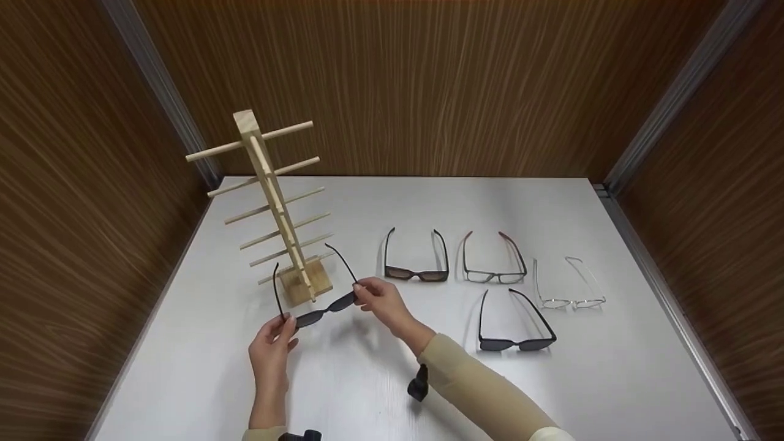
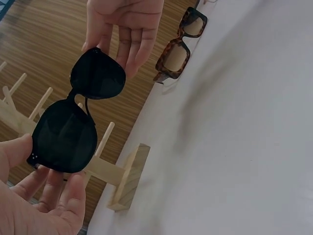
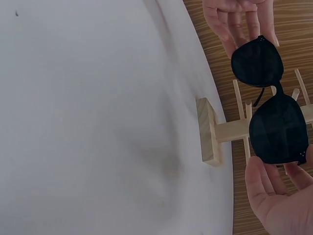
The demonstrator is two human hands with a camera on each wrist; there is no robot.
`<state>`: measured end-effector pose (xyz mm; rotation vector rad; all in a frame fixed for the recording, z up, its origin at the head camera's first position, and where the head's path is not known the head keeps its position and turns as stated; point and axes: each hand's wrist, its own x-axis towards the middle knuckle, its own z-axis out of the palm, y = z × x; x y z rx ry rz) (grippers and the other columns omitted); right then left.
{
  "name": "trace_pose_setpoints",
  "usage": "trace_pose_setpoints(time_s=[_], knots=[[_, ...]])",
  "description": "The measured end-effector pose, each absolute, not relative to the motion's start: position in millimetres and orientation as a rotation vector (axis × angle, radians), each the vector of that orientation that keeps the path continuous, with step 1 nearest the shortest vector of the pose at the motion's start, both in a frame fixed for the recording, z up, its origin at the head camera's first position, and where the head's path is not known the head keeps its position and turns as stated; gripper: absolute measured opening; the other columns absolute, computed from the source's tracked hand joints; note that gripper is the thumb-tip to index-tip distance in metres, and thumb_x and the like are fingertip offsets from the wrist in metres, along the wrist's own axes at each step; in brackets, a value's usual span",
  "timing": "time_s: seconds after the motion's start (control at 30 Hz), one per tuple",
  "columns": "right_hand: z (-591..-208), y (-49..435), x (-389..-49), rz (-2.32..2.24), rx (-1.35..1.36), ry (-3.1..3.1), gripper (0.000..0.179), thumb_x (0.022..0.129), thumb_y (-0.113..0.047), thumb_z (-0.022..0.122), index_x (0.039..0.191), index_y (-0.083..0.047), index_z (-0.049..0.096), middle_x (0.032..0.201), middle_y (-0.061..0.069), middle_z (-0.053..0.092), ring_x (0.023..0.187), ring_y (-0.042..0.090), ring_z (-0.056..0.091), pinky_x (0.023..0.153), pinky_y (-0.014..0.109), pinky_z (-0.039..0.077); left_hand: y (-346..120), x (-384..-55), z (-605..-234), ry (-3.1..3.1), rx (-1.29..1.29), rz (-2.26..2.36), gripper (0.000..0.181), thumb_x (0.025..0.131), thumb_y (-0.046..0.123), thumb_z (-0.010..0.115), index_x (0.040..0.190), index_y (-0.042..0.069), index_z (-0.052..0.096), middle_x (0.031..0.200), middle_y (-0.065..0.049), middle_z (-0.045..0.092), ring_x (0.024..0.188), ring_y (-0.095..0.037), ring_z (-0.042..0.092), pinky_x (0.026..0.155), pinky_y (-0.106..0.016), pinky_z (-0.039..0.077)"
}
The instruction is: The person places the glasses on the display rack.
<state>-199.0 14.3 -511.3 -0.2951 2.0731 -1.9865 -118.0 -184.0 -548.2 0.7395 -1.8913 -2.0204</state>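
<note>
A pair of black sunglasses [image 1: 326,310] is held up between both hands, its temples unfolded and pointing at the wooden rack. My left hand [image 1: 272,352] pinches the frame's left corner. At the opposite corner my right hand [image 1: 386,306] pinches the frame beside the hinge. Just beyond the sunglasses stands the wooden display rack [image 1: 269,184], a post with several crosswise pegs on a square base. The left wrist view shows the dark lenses [image 2: 67,136] from the front, with the rack behind them. The same sunglasses [image 3: 279,129] appear in the right wrist view, a hand at each end.
On the white table [image 1: 367,392] to the right lie brown-lensed tortoiseshell sunglasses [image 1: 416,275], glasses with red temples [image 1: 495,277], thin metal-framed glasses [image 1: 572,302] and another black pair of sunglasses [image 1: 517,345]. All have unfolded temples. Wood-grain panels [image 1: 392,86] enclose the back and sides.
</note>
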Motion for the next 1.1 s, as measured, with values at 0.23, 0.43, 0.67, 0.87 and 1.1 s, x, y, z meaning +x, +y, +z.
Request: trace_pose_setpoints(time_s=[0.23,0.43,0.67,0.87,1.1], knots=[[-509,1,-205,-2.010,-0.285,2.071,0.025,0.094,-0.008,0.053,0.106,0.013,0.058,0.095,0.031,0.061,0.091,0.046,0.059,0.078,0.048,0.051,-192,-127,-549,-1.897,0.768,-1.994,0.038,0.088,0.022,0.066,0.116,-0.003,0.059,0.106,-0.012,0.060,0.085,-0.012,0.063,0.076,-0.029,0.053],[-523,-9,-219,-2.044,-0.219,2.055,0.025,0.093,-0.010,0.054,0.105,0.013,0.059,0.093,0.029,0.062,0.089,0.045,0.060,0.077,0.049,0.051,-197,-134,-549,-1.879,0.770,-2.008,0.038,0.089,0.023,0.064,0.116,-0.002,0.059,0.108,-0.013,0.059,0.087,-0.014,0.064,0.076,-0.030,0.053],[-535,-20,-235,-2.039,-0.152,2.094,0.025,0.093,-0.016,0.058,0.100,0.007,0.063,0.092,0.021,0.065,0.084,0.035,0.064,0.074,0.041,0.053,-201,-146,-547,-1.869,0.772,-2.013,0.039,0.091,0.025,0.061,0.121,-0.001,0.057,0.111,-0.014,0.057,0.097,-0.022,0.060,0.080,-0.034,0.051],[-534,-23,-241,-2.014,-0.089,2.089,0.024,0.093,-0.016,0.057,0.101,0.007,0.063,0.094,0.020,0.065,0.086,0.033,0.064,0.076,0.041,0.053,-202,-156,-547,-1.864,0.809,-2.047,0.043,0.092,0.028,0.060,0.124,0.000,0.054,0.115,-0.015,0.056,0.102,-0.024,0.057,0.087,-0.040,0.048],[-539,-26,-243,-2.027,-0.055,2.029,0.026,0.094,-0.015,0.055,0.104,0.008,0.061,0.099,0.023,0.063,0.091,0.037,0.062,0.079,0.046,0.052,-205,-161,-552,-1.865,0.842,-2.038,0.042,0.092,0.029,0.060,0.123,0.001,0.055,0.114,-0.015,0.057,0.100,-0.023,0.057,0.084,-0.038,0.049]])
